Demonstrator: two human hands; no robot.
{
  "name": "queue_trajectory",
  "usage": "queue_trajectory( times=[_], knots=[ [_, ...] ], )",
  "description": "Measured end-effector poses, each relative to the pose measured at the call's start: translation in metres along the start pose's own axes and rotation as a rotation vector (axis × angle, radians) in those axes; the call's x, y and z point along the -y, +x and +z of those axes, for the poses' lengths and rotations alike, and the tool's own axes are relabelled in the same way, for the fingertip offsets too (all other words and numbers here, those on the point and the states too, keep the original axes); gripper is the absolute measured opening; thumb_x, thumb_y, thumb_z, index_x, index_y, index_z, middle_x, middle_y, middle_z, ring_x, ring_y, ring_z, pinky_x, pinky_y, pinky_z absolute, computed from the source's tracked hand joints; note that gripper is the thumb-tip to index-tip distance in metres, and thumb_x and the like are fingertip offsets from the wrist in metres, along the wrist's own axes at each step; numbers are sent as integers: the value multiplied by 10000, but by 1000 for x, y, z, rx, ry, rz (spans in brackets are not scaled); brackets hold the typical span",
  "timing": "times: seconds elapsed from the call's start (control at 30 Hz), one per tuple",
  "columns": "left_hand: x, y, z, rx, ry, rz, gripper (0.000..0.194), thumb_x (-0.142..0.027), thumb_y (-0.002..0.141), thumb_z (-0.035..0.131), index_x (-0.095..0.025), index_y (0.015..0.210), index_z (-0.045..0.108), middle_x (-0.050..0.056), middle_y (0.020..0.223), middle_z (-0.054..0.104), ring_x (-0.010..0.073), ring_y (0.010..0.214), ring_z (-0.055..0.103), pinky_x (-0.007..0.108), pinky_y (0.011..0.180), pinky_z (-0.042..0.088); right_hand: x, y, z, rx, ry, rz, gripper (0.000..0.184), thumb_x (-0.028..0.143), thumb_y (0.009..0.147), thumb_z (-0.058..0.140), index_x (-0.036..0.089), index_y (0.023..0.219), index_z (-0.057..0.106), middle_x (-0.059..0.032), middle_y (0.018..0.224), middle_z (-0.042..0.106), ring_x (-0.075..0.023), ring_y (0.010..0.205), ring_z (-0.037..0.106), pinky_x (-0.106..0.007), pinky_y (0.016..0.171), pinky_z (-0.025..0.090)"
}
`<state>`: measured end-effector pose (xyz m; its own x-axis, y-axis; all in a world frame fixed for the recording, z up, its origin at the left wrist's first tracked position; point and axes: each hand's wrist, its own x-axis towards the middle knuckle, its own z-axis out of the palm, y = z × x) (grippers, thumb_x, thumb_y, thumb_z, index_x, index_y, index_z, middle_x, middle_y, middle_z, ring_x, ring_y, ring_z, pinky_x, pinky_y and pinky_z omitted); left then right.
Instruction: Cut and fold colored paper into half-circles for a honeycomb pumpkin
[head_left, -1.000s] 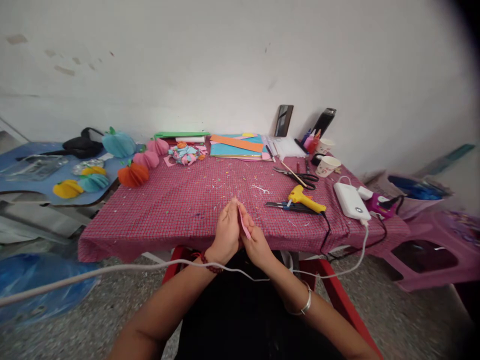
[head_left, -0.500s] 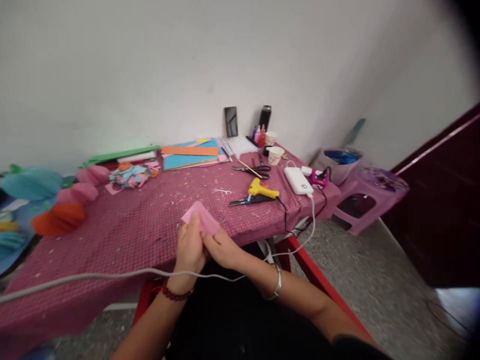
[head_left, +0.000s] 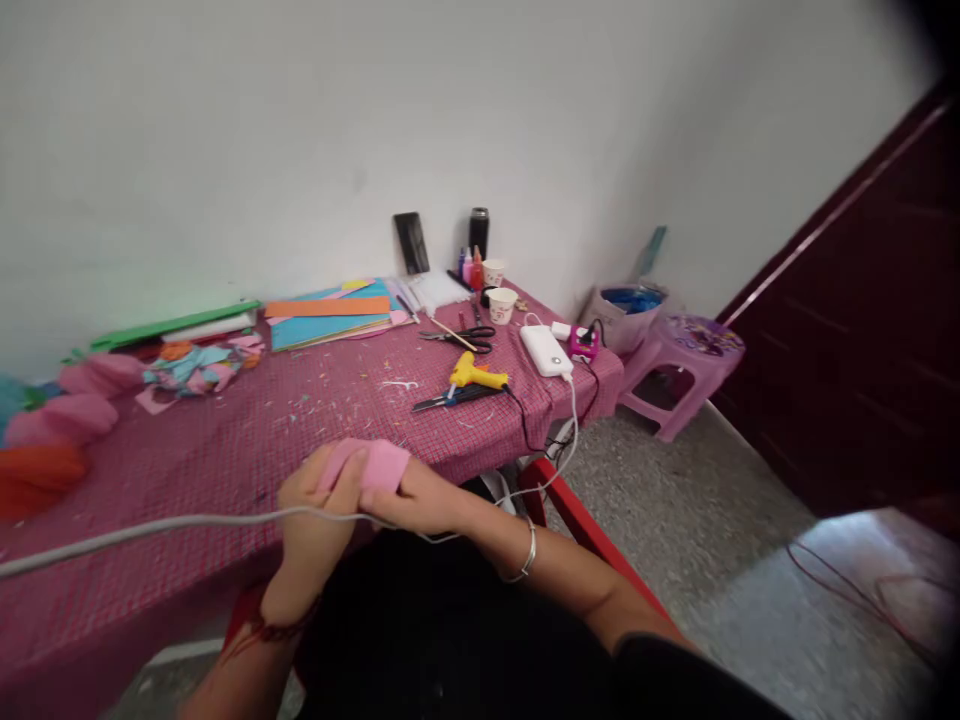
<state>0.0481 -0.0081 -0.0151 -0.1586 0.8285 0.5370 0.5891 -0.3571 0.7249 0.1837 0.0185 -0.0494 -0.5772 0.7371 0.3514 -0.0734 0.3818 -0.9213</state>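
Note:
Between my hands, just in front of the table's near edge, is a piece of pink paper (head_left: 384,464). My left hand (head_left: 319,510) grips its left side, with thumb and fingers closed over it. On the right side, my right hand (head_left: 424,500) pinches the paper's lower edge, its fingers partly hidden behind the sheet. A white cable (head_left: 202,520) runs across in front of my left hand. Beyond the paper, a yellow glue gun (head_left: 476,374) lies over a utility knife (head_left: 431,404), apart from both hands.
Scissors (head_left: 480,345), a white power bank (head_left: 545,350) and paper cups (head_left: 501,305) are at the right of the checked tablecloth (head_left: 247,440). Coloured sheets (head_left: 330,330) and paper scraps (head_left: 199,372) lie along the back; paper pumpkins (head_left: 64,418) stand left. A pink stool (head_left: 675,370) is at right.
My view has swung right, so the table's things sit further left. The pink paper has turned from edge-on between my palms to face up, with both hands gripping it.

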Motion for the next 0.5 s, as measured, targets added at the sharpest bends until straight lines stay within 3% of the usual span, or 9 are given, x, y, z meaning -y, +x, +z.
queue_trajectory(
  times=[0.17, 0.37, 0.5],
  knots=[
    [-7, -5, 5, -50, -152, -65, 164, -289, 826, 595, -192, 696, 610, -53, 546, 529, 102, 497, 466, 222, 498, 365, 7, -3, 4, 22, 110, 9, 433, 543, 940, 397, 204, 689, 499, 15, 615, 509, -120, 581, 478, -254, 582, 444],
    [-9, -1, -11, -135, -264, -105, 108, -251, 813, 632, -196, 719, 642, -43, 566, 560, 101, 510, 478, 217, 508, 378, 18, 6, 20, 64, 68, 6, 485, 524, 989, 296, 213, 661, 473, 20, 590, 480, -114, 556, 457, -255, 590, 411],
    [-6, 4, -19, -219, -325, -173, 159, -326, 858, 611, -208, 754, 634, -44, 579, 525, 97, 502, 445, 218, 483, 355, 22, 19, 30, 98, 56, 18, 544, 564, 980, 272, 215, 604, 452, 26, 548, 433, -109, 514, 418, -251, 535, 365]
  ],
)
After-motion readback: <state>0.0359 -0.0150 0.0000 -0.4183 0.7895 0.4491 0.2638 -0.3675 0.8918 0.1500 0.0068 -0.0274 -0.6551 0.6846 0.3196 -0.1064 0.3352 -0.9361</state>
